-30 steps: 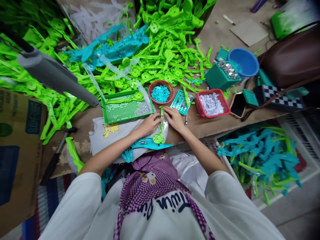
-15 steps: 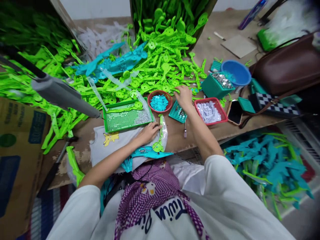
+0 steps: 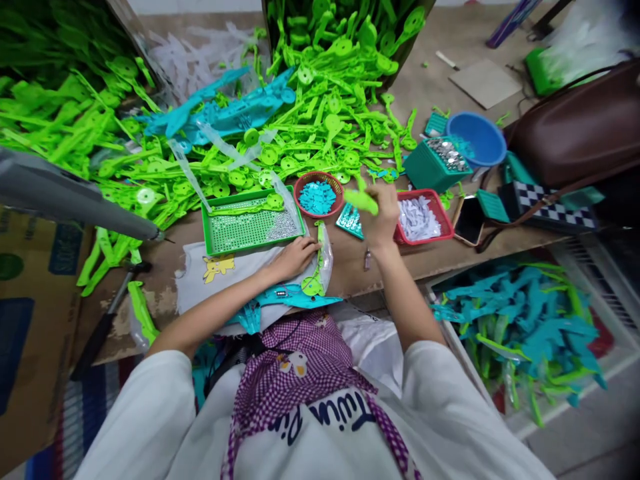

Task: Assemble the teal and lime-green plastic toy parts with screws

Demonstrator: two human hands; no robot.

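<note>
My right hand (image 3: 383, 217) is closed around a bright green plastic part (image 3: 361, 197), raised above a small teal tray (image 3: 350, 221). My left hand (image 3: 295, 257) lies on a grey cloth (image 3: 193, 267), its fingers bent against the upper end of a second green part with clear plastic (image 3: 320, 257). That part's round end overlaps a teal plastic body piece (image 3: 285, 295) at the table's near edge. A red round basket of small teal pieces (image 3: 317, 197) sits beyond and between the hands. Beside my right hand is a red basket of white pieces (image 3: 420, 219).
A green tray with small screws (image 3: 207, 230) stands beyond the cloth. At left hangs a grey power screwdriver (image 3: 100, 200), above a hammer (image 3: 117, 307). Green parts (image 3: 340, 123) heap across the back. A crate (image 3: 483, 387) of teal and green pieces sits low right.
My right hand has come nearer, now with a green part in it. My left hand has stayed on the cloth by the other green part. The whole view has shifted slightly.
</note>
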